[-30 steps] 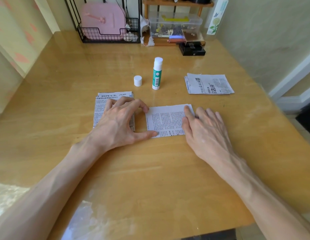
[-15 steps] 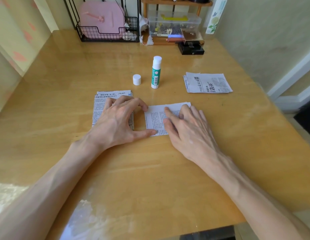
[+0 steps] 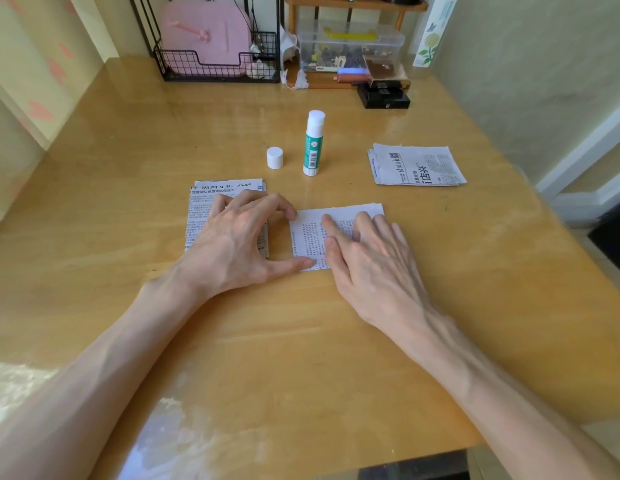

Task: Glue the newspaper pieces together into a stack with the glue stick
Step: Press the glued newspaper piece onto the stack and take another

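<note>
while right hand [image 3: 370, 261] lies flat, fingers spread, hiding half the newspaper piece [image 3: 310, 233] | left hand [image 3: 232, 244] splayed, covering the stack [image 3: 204, 209]

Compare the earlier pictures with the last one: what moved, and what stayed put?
The right hand slid leftward across the small newspaper piece, smoothing it. The left hand stayed, pinning its left edge. Glue stick, cap and both newspaper stacks unchanged.
</note>
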